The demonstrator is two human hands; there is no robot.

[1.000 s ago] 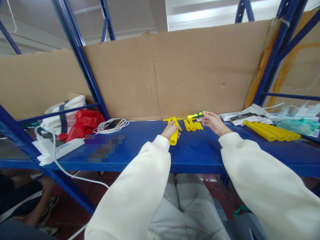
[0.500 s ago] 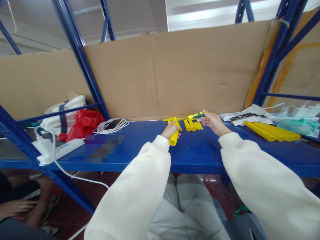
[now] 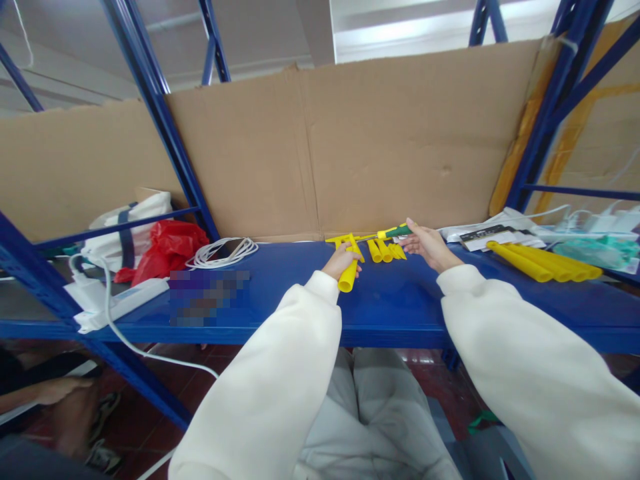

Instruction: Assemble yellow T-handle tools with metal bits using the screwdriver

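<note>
My left hand (image 3: 343, 261) is wrapped round a yellow plastic tube (image 3: 346, 283), whose hollow round end points toward me. At the tube's far end a flat yellow crosspiece (image 3: 340, 238) sticks out sideways. A screwdriver (image 3: 394, 233) with a green and yellow handle is pinched in my right hand (image 3: 424, 244). Its thin metal shaft points left and meets the far end of the tube; the exact contact of the tip is too small to make out. Several shorter yellow tube-shaped pieces (image 3: 383, 251) lie between my two hands on the blue shelf (image 3: 395, 300).
Several long yellow tubes (image 3: 543, 262) lie at the right beside papers (image 3: 493, 238). To the left are a coiled white cable (image 3: 223, 252), a red plastic bag (image 3: 169, 245) and a white power strip (image 3: 127, 300). Cardboard (image 3: 380, 147) stands along the back. Another person's hand (image 3: 65, 389) shows low left.
The screwdriver handle has turned slightly in my right hand, showing more green. My left hand and the tube stay put. At lower left, the other person's arm and leg have shifted.
</note>
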